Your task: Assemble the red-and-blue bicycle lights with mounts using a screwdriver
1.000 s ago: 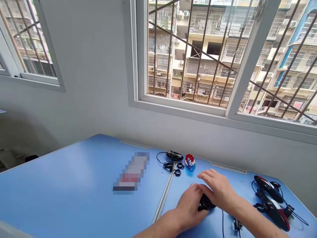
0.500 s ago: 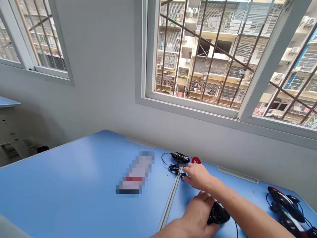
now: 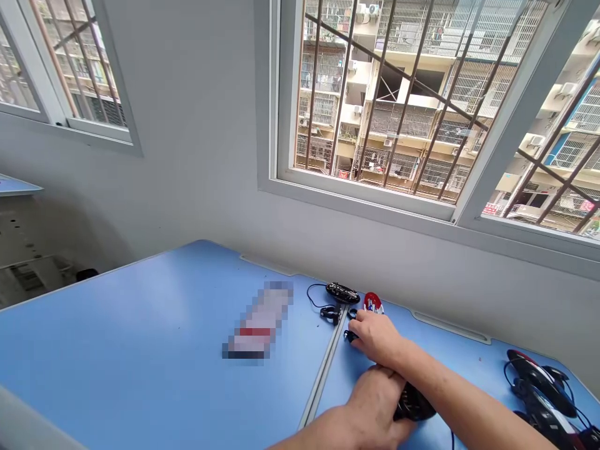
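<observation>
Two hands at the blue table, one gripping a black device

The left hand [image 3: 372,403] is closed around a rounded black device [image 3: 415,403] at the near edge of view; its fingers cover part of it. A dark cord [image 3: 452,440] shows just beside the device. At the right lies a cluster of black devices [image 3: 539,387] with red and white parts. The right hand [image 3: 377,335] reaches across above the left, fingers drawn narrow at a small black clamp [image 3: 350,336]; whether they grip it cannot be told. A black ring [image 3: 352,314] sits just beyond the fingertips. On the left stretch of the blue table [image 3: 140,319] lies a pixelated item [image 3: 257,322]. Farther back: a corded black oval unit [image 3: 343,292] and a red piece [image 3: 374,301], partly hidden by the right hand. Behind stands a grey wall [image 3: 197,156] with a barred window [image 3: 375,106].
</observation>
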Demonstrator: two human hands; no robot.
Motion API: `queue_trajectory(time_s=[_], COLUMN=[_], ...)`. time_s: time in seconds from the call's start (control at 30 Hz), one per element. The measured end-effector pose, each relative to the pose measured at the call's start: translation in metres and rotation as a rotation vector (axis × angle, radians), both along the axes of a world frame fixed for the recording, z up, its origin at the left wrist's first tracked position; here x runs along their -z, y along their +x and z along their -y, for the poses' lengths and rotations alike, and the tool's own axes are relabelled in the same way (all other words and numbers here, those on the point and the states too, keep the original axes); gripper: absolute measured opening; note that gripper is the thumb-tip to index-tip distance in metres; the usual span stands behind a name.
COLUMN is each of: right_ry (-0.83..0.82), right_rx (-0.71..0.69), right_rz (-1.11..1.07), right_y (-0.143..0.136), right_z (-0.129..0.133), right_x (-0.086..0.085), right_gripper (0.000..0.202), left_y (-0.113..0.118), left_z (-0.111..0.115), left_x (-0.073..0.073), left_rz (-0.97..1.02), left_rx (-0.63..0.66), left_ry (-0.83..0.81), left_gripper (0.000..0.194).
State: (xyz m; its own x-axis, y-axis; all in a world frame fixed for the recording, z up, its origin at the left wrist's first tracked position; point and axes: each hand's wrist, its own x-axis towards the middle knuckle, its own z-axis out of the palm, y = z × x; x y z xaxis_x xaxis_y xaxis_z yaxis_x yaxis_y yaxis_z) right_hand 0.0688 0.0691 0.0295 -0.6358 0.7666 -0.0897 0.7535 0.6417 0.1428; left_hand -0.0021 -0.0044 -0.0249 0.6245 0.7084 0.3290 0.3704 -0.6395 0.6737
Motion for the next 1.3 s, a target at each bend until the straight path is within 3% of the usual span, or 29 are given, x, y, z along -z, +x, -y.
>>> queue_trajectory(time_s=[0.5, 0.63, 0.73, 0.8, 0.97, 1.03, 1.17, 1.3], right_ry=[-0.075, -0.086, -0.095, -0.132, -0.538, -0.614, -0.652, -0.643], right_rx=[-0.028, -0.010, 0.018, 0.048, 0.204, 0.239, 0.286, 0.267], right_rz=[-0.147, -0.316, -0.454, -0.577, -1.223, -1.376, -1.482, -1.372], right_y=[0.004, 0.009, 0.019, 0.031, 0.068, 0.081, 0.100, 0.112], right_z=[0.004, 0.004, 0.005, 0.008, 0.026, 0.035, 0.049, 0.055], right_x=[-0.002, -0.006, -0.011, -0.016, -0.025, -0.026, -0.019, -0.010], right_gripper=[0.028, 0.048, 0.044, 0.038, 0.023, 0.024, 0.037, 0.028], left_y=[0.000, 0.002, 0.001, 0.000, -0.002, -0.002, -0.002, -0.002], left_z=[-0.002, -0.004, -0.004, -0.003, -0.003, -0.003, -0.004, -0.006], left_x=[-0.006, -0.003, 0.002, 0.005, 0.000, -0.005, -0.009, -0.009], left_rz=[-0.022, -0.052, -0.143, -0.174, -0.133, -0.115, -0.060, -0.067], left_rx=[0.032, 0.011, -0.038, -0.095, -0.138, -0.128, -0.098, -0.063], left_ry=[-0.027, -0.009, -0.033, -0.062, -0.130, -0.151, -0.135, -0.092], left_gripper=[0.069, 0.062, 0.046, 0.045, 0.047, 0.044, 0.039, 0.036])
